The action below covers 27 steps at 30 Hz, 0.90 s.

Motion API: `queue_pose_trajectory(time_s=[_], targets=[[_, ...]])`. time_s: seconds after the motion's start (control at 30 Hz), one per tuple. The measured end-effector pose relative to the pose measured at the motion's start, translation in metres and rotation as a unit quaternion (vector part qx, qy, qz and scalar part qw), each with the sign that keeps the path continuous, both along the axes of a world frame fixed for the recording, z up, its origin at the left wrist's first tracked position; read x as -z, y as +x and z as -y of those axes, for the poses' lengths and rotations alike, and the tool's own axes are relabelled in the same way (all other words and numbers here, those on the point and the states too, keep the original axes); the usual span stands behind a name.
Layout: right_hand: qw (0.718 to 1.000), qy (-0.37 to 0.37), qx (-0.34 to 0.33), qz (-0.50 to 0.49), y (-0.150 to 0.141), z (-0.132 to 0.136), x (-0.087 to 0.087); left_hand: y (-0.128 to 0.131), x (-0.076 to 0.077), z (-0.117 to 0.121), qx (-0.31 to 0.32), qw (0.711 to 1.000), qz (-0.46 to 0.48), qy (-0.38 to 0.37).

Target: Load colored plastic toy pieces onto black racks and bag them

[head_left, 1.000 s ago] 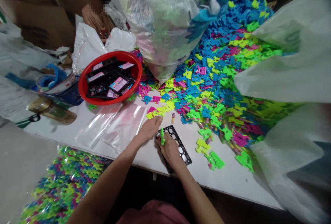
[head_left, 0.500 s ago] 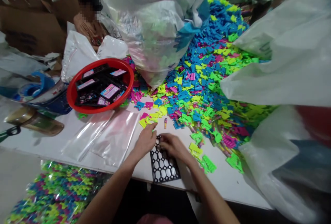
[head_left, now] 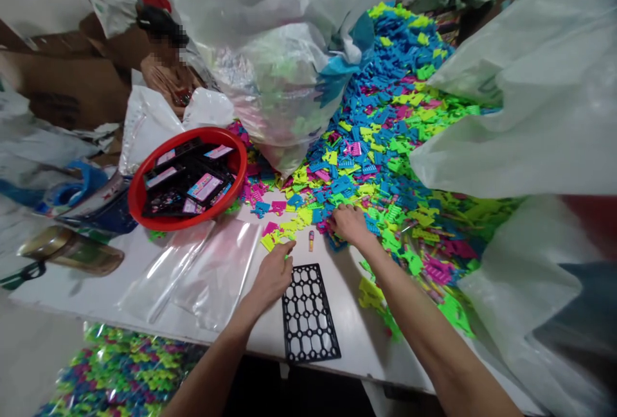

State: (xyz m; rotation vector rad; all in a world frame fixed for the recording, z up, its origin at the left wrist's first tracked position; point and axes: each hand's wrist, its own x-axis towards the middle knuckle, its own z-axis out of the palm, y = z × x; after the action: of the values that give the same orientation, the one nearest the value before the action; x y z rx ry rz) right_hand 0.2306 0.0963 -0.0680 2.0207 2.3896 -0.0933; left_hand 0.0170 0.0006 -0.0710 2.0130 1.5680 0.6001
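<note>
A flat black plastic grid frame (head_left: 308,314) lies on the table before me, its cells bare. Beside its upper left corner rests my left hand (head_left: 274,275), with index finger and thumb apart and nothing visible between them. My right hand (head_left: 349,223) is at the near edge of a heap of bright plastic pieces (head_left: 351,166) in blue, yellow, green and pink. Its fingers are curled down, and whatever they hold is hidden. A small pink-and-yellow tube (head_left: 311,241) stands or lies between the hands, beyond the frame.
On the left, a red basin (head_left: 243,176) holds black labelled packs (head_left: 205,186). Clear plastic bags (head_left: 216,275) lie in front of it, with a lidded jar (head_left: 72,251) further left. Large white sacks (head_left: 520,108) flank the heap. Another person (head_left: 166,76) is at the back left.
My right hand has left the grid frame's upper end and reached forward and right to the heap. My left hand stays near the frame's corner, and the whole frame is now uncovered.
</note>
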Motion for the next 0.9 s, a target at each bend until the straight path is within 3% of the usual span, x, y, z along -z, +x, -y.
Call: queue_pose_trajectory(time_s=[0.13, 0.23, 0.43, 0.53, 0.63, 0.77, 0.83, 0.9], targets=[[1.0, -0.004, -0.004, 0.009, 0.009, 0.002, -0.005, 0.001, -0.004, 0.001, 0.005, 1.0, -0.002, -0.016], [1.0, 0.014, -0.01, 0.012, 0.006, -0.014, -0.012, 0.001, -0.006, 0.002, 0.004, 1.0, -0.001, -0.031], [0.995, 0.065, -0.074, 0.009, -0.038, -0.065, -0.012, 0.001, 0.0, 0.003, -0.013, 0.999, 0.021, -0.031], [0.992, 0.073, -0.098, 0.009, -0.052, -0.068, -0.012, 0.0, 0.002, 0.002, -0.018, 0.999, 0.027, -0.033], [0.982, 0.098, -0.159, 0.009, -0.047, -0.038, -0.004, 0.001, 0.0, 0.0, -0.015, 0.999, 0.022, -0.039], [0.955, 0.11, -0.275, -0.016, -0.019, 0.037, 0.025, 0.001, -0.002, -0.005, -0.03, 0.999, 0.016, -0.028], [0.961, 0.101, -0.255, -0.043, -0.008, 0.072, 0.04, 0.001, -0.001, -0.007, -0.032, 0.999, 0.008, -0.024], [0.978, 0.098, -0.171, -0.064, -0.005, 0.094, 0.048, 0.001, 0.001, -0.007, -0.027, 0.999, 0.002, -0.019]])
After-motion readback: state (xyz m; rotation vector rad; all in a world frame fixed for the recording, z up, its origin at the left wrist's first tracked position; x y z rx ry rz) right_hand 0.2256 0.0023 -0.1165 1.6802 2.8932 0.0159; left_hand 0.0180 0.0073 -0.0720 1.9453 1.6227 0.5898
